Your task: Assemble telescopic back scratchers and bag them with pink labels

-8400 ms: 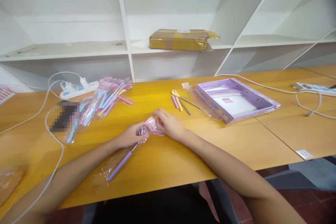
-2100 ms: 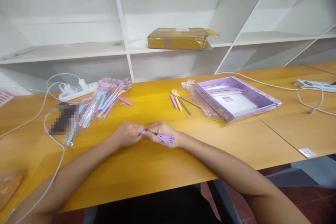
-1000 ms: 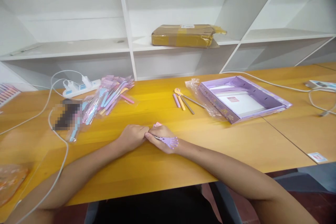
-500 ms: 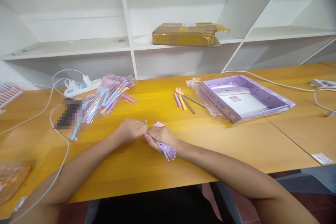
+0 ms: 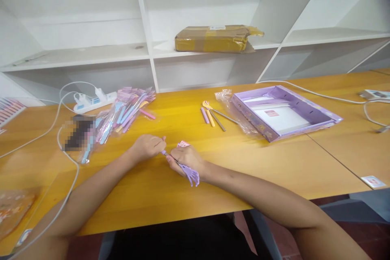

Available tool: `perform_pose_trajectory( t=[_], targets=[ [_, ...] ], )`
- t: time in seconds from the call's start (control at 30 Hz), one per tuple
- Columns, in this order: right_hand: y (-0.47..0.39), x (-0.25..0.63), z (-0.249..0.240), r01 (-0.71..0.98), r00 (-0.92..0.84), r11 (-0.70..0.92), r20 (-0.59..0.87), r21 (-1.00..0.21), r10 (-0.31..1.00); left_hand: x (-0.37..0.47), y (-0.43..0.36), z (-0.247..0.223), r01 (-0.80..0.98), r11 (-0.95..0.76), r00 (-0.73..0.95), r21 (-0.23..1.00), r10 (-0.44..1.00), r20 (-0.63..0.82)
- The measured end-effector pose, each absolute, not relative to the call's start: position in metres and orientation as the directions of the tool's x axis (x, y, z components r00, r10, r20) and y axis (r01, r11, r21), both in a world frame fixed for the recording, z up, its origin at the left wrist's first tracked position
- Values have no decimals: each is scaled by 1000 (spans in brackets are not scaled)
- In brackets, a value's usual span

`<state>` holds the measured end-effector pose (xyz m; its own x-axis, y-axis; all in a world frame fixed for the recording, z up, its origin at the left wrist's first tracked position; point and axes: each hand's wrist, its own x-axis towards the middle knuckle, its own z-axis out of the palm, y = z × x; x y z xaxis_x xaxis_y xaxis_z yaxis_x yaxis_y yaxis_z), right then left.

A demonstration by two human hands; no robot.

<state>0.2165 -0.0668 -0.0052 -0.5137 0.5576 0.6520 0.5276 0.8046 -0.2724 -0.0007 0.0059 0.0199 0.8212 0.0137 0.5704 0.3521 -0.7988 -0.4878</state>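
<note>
A purple back scratcher with a hand-shaped head and a metal rod stretches between my two hands above the table. My right hand is closed round the rod close to the head, whose fingers point down toward me. A small pink printed card sticks out behind that hand; whether I hold it is hidden. My left hand is wrapped round the purple handle end, most of it covered by the fingers. A short length of metal rod shows between the hands.
Loose scratcher parts, purple, yellow and metal, lie ahead. A purple box stands at right beside crumpled clear plastic. Bagged scratchers pile up at left near a power strip. A white cable crosses my left arm. A taped carton rests on the shelf.
My left hand has shifted slightly left, away from the right, so more of the handle end and rod shows between them. The scratcher's head has turned a little.
</note>
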Motion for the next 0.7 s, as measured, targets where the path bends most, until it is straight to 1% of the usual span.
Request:
perform_pose_trajectory(
  t=[0.23, 0.4, 0.47, 0.6, 0.7],
  targets=[
    [-65, 217, -4, 510, -521, 816, 658, -270, 543, -3, 10, 21, 353, -775, 832, -523, 4, 555],
    [-65, 220, -6, 518, -518, 812, 657, -268, 547, -4, 13, 22, 346, -789, 829, -507, 4, 559],
    [-66, 223, -6, 514, -524, 801, 626, -308, 577, -2, 10, 22, 364, -795, 822, -486, 28, 569],
    [-67, 227, -1, 468, -517, 761, 559, -449, 648, 11, -6, 17, 435, -803, 802, -408, 139, 581],
    [-66, 226, 2, 426, -514, 734, 526, -529, 677, 20, -17, 12, 477, -807, 794, -348, 226, 564]
  ],
)
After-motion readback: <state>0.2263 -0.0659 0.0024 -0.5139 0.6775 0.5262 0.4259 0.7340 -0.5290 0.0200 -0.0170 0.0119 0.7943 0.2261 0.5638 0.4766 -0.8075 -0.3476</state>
